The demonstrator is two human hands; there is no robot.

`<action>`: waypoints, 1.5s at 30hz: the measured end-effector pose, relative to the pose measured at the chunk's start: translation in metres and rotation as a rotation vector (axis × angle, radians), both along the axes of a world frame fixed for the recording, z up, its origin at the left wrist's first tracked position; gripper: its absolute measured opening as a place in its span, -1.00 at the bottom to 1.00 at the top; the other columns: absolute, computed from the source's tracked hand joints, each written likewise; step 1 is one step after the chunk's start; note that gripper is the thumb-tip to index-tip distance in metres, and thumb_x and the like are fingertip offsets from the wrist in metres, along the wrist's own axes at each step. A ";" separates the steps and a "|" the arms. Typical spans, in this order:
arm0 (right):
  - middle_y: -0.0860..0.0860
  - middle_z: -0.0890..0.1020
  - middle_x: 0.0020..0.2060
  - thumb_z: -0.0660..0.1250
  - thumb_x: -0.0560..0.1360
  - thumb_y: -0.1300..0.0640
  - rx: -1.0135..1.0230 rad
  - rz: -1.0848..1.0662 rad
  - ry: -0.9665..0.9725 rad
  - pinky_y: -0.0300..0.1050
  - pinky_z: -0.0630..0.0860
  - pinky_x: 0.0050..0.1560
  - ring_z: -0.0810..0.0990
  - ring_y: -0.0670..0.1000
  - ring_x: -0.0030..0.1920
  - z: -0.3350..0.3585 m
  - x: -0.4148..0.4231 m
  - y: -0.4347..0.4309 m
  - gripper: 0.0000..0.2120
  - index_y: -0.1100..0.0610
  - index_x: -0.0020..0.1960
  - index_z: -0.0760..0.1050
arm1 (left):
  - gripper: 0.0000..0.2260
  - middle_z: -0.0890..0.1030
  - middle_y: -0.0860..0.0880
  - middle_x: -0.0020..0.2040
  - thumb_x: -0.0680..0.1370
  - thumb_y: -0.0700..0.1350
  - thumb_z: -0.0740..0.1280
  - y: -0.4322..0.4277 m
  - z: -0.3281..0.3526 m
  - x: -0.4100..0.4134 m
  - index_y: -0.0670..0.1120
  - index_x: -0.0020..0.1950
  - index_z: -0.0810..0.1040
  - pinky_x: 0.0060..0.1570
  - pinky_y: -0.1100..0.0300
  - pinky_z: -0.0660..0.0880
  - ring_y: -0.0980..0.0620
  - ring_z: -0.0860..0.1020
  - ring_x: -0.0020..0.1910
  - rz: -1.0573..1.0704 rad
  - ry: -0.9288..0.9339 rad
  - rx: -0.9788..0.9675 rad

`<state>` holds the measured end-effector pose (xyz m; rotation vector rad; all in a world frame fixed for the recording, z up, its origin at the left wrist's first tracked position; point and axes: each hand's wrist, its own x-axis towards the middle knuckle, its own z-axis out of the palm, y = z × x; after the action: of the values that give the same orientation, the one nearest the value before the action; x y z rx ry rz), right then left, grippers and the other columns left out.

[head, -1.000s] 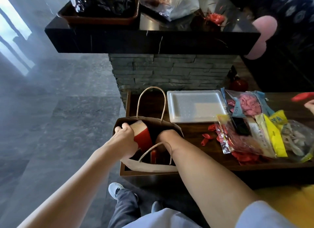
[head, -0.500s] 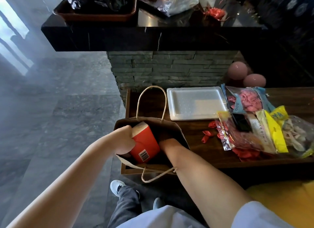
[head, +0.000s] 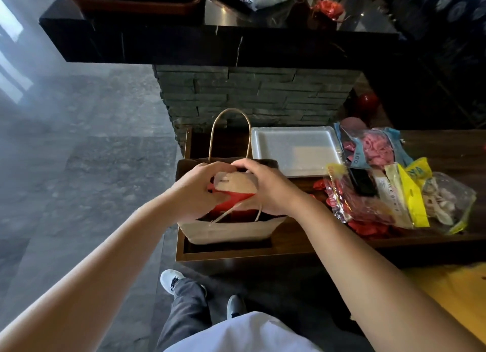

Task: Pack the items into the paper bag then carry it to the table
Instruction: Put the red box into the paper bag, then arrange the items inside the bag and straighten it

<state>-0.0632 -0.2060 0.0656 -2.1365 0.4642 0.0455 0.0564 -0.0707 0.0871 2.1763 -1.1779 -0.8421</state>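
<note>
A brown paper bag with twine handles stands at the left end of a dark wooden tray-like table. A red box with a tan cardboard flap sits in the bag's mouth, sticking up above the rim. My left hand grips the box on its left side. My right hand grips it on the right, fingers over the flap. The bag's far handle stands upright; the near handle lies across the box. The bag's inside is hidden.
Right of the bag lie a white foam tray, clear bags of pink and red balloons, a yellow-edged packet and loose red balloons. A black stone counter overhangs behind. Grey floor lies left; my feet stand below.
My right hand has come out of the bag and now holds the red box together with my left hand. The box sits higher, flap up. The near handle has flipped inward.
</note>
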 end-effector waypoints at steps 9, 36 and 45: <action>-0.02 0.44 0.01 0.56 0.32 0.09 -0.417 -0.436 0.065 -0.42 0.28 -0.39 0.47 -0.06 -0.02 0.003 -0.035 0.003 -0.44 0.13 0.18 0.34 | -0.61 0.53 0.11 -0.30 0.47 0.35 0.22 0.031 -0.012 -0.049 0.04 -0.22 0.45 -0.42 0.24 0.38 0.11 0.51 -0.36 -0.292 -0.177 0.449; 0.16 0.50 0.28 0.16 0.63 0.03 -0.224 -0.179 0.869 -0.04 0.40 0.20 0.49 0.17 0.23 -0.039 0.041 0.017 -0.62 0.14 0.40 0.39 | -0.76 0.62 -0.06 0.03 0.53 -0.18 0.27 0.035 -0.012 -0.064 0.00 0.17 0.53 -0.26 0.14 0.34 -0.06 0.56 -0.10 -0.416 -0.383 0.442; 0.14 0.48 0.33 0.26 0.56 0.17 -0.588 0.088 0.962 0.09 0.41 0.30 0.43 0.20 0.32 -0.059 0.048 0.014 -0.60 0.10 0.39 0.43 | -0.79 0.62 -0.02 -0.01 0.47 -0.23 0.27 0.044 -0.011 -0.053 0.04 0.02 0.48 -0.27 0.13 0.31 -0.10 0.59 -0.06 -0.391 -0.366 0.408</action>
<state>-0.0153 -0.1925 0.0066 -2.6046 1.0221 1.1436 0.0036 -0.0263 0.0761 2.5464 -1.7855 -0.9307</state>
